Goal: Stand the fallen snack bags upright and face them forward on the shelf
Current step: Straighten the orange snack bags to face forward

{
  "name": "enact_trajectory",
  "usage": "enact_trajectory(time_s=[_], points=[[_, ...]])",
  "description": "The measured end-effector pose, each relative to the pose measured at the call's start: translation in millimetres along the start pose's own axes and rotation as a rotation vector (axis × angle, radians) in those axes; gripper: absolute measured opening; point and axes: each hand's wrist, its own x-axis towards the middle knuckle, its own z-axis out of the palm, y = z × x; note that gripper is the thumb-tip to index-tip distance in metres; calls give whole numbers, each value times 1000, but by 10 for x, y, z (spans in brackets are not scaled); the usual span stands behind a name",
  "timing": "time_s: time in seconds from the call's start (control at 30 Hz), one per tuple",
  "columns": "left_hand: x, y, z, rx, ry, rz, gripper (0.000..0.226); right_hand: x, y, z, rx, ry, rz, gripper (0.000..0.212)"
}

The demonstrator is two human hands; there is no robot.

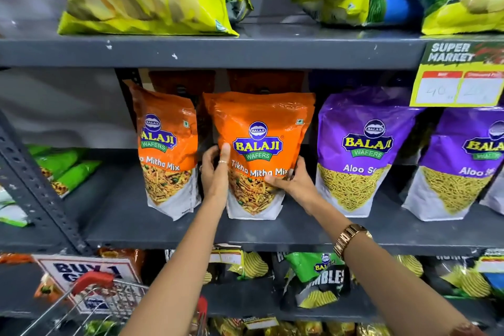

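The person holds the middle orange bag (259, 150) with both hands: the left hand (215, 169) is clamped on its left edge, thumb on the front, and the right hand (289, 180) is closed around its lower right corner. The bag stands upright on the middle shelf (169, 229), label to the front, so this one looks nearly finished (it only needs to be released).

Just left of the grip, a second orange bag (166, 155) stands but is turned a little to the side. To the right, two purple bags (362, 155) stand facing forward. Far left of the grip, green bags (65, 169) lie flat; these probably remain to be done.

The shelving is dark grey metal in a shop aisle, with a price sign (461, 76) up right and a wire trolley (109, 300) below the left arm.
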Motion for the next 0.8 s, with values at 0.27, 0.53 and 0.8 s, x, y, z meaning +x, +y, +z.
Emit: enact_trajectory(time_s=[0.27,0.53,0.8], points=[[272,510,136,-165,152,-38,15,15,6,64,-6,-16,14,86],[243,456,181,-260,136,-159,40,18,4,47,-16,-35,70,92],[-100,-264,-56,-22,-256,-95,106,-6,-341,14,245,85,-59,38]])
